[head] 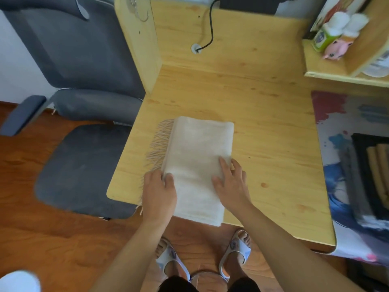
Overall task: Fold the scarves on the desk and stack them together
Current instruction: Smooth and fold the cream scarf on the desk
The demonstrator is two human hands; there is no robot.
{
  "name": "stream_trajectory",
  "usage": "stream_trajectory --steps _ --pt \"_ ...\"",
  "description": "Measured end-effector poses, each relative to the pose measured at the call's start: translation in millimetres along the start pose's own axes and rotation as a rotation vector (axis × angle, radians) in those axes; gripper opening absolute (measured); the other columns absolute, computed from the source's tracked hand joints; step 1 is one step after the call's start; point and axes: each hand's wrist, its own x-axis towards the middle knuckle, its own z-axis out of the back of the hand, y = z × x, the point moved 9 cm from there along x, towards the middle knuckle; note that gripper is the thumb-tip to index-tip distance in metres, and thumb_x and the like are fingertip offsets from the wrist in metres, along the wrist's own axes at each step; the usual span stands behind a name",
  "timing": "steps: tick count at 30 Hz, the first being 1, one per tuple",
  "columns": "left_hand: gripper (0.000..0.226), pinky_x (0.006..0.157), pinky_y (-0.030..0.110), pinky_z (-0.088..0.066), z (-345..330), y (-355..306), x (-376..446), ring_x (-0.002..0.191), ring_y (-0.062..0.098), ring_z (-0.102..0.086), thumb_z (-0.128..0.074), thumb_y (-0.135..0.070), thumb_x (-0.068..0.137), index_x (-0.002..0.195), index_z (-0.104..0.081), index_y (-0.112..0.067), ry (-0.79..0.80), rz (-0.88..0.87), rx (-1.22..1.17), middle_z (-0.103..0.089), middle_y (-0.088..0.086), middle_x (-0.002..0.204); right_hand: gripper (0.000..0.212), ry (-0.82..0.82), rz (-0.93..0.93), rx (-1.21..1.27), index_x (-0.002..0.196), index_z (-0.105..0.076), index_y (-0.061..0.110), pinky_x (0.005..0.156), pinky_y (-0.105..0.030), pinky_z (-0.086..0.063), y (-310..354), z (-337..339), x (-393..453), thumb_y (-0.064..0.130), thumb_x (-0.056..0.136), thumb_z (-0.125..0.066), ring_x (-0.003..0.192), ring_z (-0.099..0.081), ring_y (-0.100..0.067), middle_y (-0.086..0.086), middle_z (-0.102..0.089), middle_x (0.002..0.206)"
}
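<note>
A cream scarf (199, 157) lies folded into a long rectangle on the wooden desk (273, 165), its fringe spilling out along the left side. Its near end hangs a little over the desk's front edge. My left hand (160, 192) grips the scarf's left edge near the fringe, fingers curled over the fabric. My right hand (231, 184) rests flat on the scarf's right side, fingers straight and spread. At the far right, a stack of folded dark, grey and tan scarves (370, 175) sits on a printed mat.
A grey office chair (84, 123) stands left of the desk. A black cable (210, 28) runs into a desk hole at the back. A shelf with bottles and a pink figure (336, 49) is at the back right. The colourful mat (336, 127) covers the desk's right end.
</note>
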Motion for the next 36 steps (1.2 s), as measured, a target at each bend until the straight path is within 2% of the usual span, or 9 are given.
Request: stream_trajectory --steps 4,7,10,12,17,22,27,31,36 --pt "0.023 0.068 0.040 -0.052 -5.5 37.2 13.1 0.080 0.023 -0.059 -0.045 -0.031 0.103 0.104 -0.062 -0.016 0.081 0.104 0.170 -0.056 0.004 0.110 0.066 0.016 0.023 -0.037 0.158 -0.004 0.044 0.114 -0.048 -0.036 2.0 1.1 1.3 0.051 0.103 -0.039 0.146 -0.016 -0.029 0.003 0.000 0.164" --pt "0.025 0.074 0.047 -0.058 3.3 44.8 12.7 0.092 0.026 -0.062 -0.053 -0.031 0.101 0.123 -0.054 -0.019 0.081 0.085 0.226 -0.054 0.003 0.116 0.063 -0.049 0.070 -0.021 0.159 -0.013 0.035 0.110 -0.046 -0.041 12.7 15.3 -9.8 0.045 0.103 -0.041 0.147 -0.015 -0.028 0.004 0.002 0.164" --pt "0.035 0.092 0.048 -0.054 18.1 11.7 -0.9 0.118 0.031 -0.054 -0.062 -0.023 0.095 0.128 -0.057 -0.013 -0.021 -0.335 0.339 -0.052 0.008 0.130 0.049 -0.193 0.487 -0.177 0.147 -0.041 0.018 0.107 -0.048 -0.045 42.8 27.7 -50.5 0.038 0.103 -0.047 0.139 -0.033 -0.032 -0.010 -0.028 0.155" --pt "0.041 0.105 0.051 -0.047 6.0 -7.3 -26.9 0.133 0.032 -0.048 -0.059 -0.035 0.095 0.131 -0.058 -0.016 0.090 -0.741 0.454 -0.051 0.008 0.141 0.054 -0.098 0.748 -0.265 0.145 -0.044 0.017 0.109 -0.052 -0.041 42.3 11.0 -77.9 0.046 0.100 -0.052 0.141 -0.034 -0.032 -0.010 -0.037 0.153" --pt "0.088 0.124 0.056 -0.018 -36.0 37.0 -42.8 0.157 0.038 -0.005 -0.056 -0.067 0.090 0.162 -0.020 -0.032 0.454 -1.014 0.875 -0.006 0.014 0.170 0.110 0.302 0.808 -0.584 0.161 0.010 0.028 0.122 -0.044 0.015 6.5 -26.9 -68.8 0.064 0.086 -0.063 0.152 0.025 -0.026 -0.004 0.022 0.167" --pt "0.121 0.105 0.049 -0.048 -47.2 44.4 -20.8 0.152 0.039 -0.027 -0.086 -0.004 0.063 0.162 -0.020 -0.029 0.373 -0.821 0.813 -0.023 0.018 0.167 0.118 0.216 0.687 -0.626 0.162 0.003 0.022 0.124 -0.051 0.000 4.4 -42.9 -48.0 0.062 0.078 -0.069 0.156 0.010 -0.022 0.001 0.004 0.170" --pt "0.103 0.100 0.044 -0.053 -44.6 36.0 -38.3 0.143 0.035 -0.045 -0.076 0.012 0.055 0.149 -0.046 -0.015 0.282 -0.864 0.659 -0.047 0.014 0.154 0.090 0.130 0.673 -0.583 0.160 -0.016 0.021 0.125 -0.051 -0.006 9.0 -42.5 -60.3 0.059 0.083 -0.043 0.156 -0.011 -0.023 0.000 -0.022 0.167" --pt "0.069 0.092 0.042 -0.059 -29.4 29.8 -68.4 0.121 0.031 -0.066 -0.074 0.000 0.059 0.126 -0.066 -0.011 0.351 -1.049 0.594 -0.068 0.010 0.129 0.101 0.168 0.845 -0.593 0.155 -0.033 0.018 0.123 -0.050 -0.017 5.8 -28.6 -73.1 0.042 0.069 -0.082 0.145 -0.036 -0.022 0.000 -0.042 0.156" --pt "0.054 0.097 0.029 -0.054 -1.2 20.6 -89.4 0.104 0.011 -0.069 -0.084 -0.023 0.062 0.114 -0.071 -0.028 0.543 -1.078 0.551 -0.072 -0.010 0.115 0.067 0.109 1.020 -0.587 0.152 -0.041 0.018 0.124 -0.048 -0.020 2.7 -11.0 -92.8 0.026 0.087 -0.052 0.144 -0.038 -0.028 -0.006 -0.045 0.152"
